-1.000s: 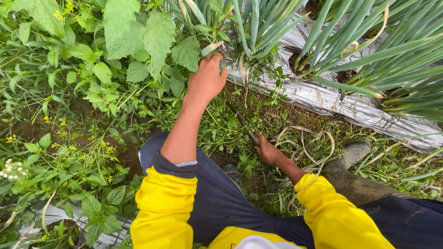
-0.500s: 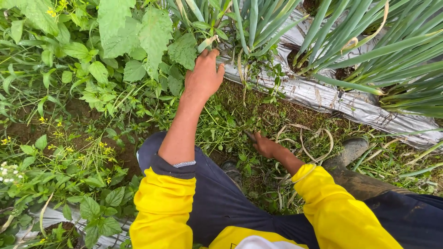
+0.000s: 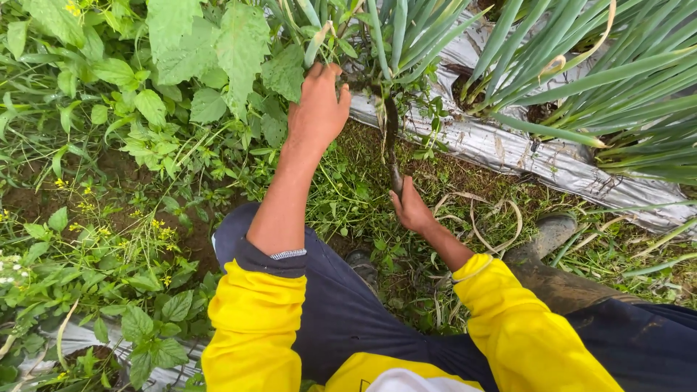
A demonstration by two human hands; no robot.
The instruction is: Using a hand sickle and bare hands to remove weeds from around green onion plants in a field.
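My left hand (image 3: pixel 317 109) reaches up and grips leafy weed stems (image 3: pixel 319 43) at the base of a clump of green onion plants (image 3: pixel 392 36). My right hand (image 3: pixel 411 207) is lower, closed around the handle of a dark narrow tool (image 3: pixel 392 141) whose blade points up toward the same clump. Both arms wear yellow sleeves. The onions grow through silver plastic mulch (image 3: pixel 508 149) covering a raised bed.
Broad-leaved weeds (image 3: pixel 181 65) and small yellow flowers (image 3: pixel 87 210) fill the left side. My muddy boot (image 3: pixel 548 236) rests on the grassy furrow at right. More onion leaves (image 3: pixel 617 80) spread at the upper right. Another strip of silver mulch (image 3: pixel 51 341) lies at lower left.
My left hand has moved up and closed on the weed stems by the onion clump. My right hand has lifted from the ground, raising the tool toward the clump.
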